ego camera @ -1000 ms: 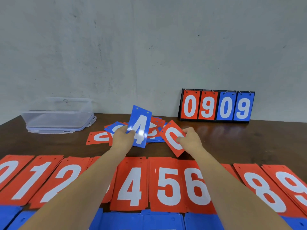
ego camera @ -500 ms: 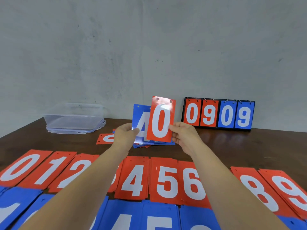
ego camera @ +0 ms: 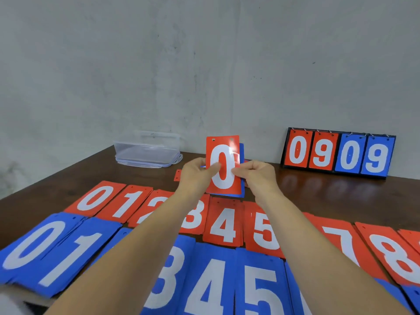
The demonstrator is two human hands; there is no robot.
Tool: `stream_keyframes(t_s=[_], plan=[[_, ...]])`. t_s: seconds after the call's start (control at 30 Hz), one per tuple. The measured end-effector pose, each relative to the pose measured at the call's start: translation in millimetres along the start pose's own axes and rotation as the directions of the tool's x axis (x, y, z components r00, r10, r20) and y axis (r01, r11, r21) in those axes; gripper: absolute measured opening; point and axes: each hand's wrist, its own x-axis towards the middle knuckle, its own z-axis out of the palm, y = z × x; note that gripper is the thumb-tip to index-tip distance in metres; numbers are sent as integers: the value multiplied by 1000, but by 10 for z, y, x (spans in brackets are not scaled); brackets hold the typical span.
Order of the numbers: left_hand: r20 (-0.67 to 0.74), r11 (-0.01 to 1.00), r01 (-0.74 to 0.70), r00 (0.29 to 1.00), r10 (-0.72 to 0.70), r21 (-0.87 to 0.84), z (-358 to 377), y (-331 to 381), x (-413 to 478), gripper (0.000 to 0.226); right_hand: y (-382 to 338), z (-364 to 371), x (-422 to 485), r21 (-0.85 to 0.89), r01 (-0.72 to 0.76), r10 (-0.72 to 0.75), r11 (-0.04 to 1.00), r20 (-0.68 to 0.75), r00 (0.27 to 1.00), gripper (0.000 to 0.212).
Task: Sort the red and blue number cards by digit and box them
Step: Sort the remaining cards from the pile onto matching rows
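Table (ego camera: pixel 318 194), red 0 card (ego camera: pixel 222 159) pinched under thumbs (ego camera: pixel 213 167)

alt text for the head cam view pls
The left hand and right hand hold a red 0 card upright, a blue card behind it, over a dark table. Nearer lie red cards and blue cards in rows by digit; a clear box and a 0909 scoreboard sit by the wall.

Bare forearms (ego camera: pixel 127 244), left grip (ego camera: pixel 198 176), right grip (ego camera: pixel 258 178)
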Motion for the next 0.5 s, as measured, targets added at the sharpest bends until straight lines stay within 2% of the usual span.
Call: stream_keyframes(t_s=[0.07,0.23,0.3,0.37,0.43,0.5], plan=[[-22,996,-44,999,46,83,-171,-20,21,21,-33,130,-53,2,29,-29,1000,13,1000,9],[-44,995,-8,999,13,104,-708,-11,100,32,-82,555,-119,9,77,-76,997,-43,996,17],[-27,996,32,999,-30,78,-1002,-30,167,32,-91,748,-142,-24,85,-86,996,-51,995,16],[5,998,55,998,-55,29,-1320,-58,241,29,-100,936,-199,-58,95,-99,994,-69,993,28],[23,996,71,997,-73,48,-1661,-103,313,25,-90,1108,-282,-75,95,-102,993,-99,990,43],[42,994,90,995,-93,58,-2004,-175,370,23,-47,1246,-372,-87,84,-93,993,-113,989,38]])
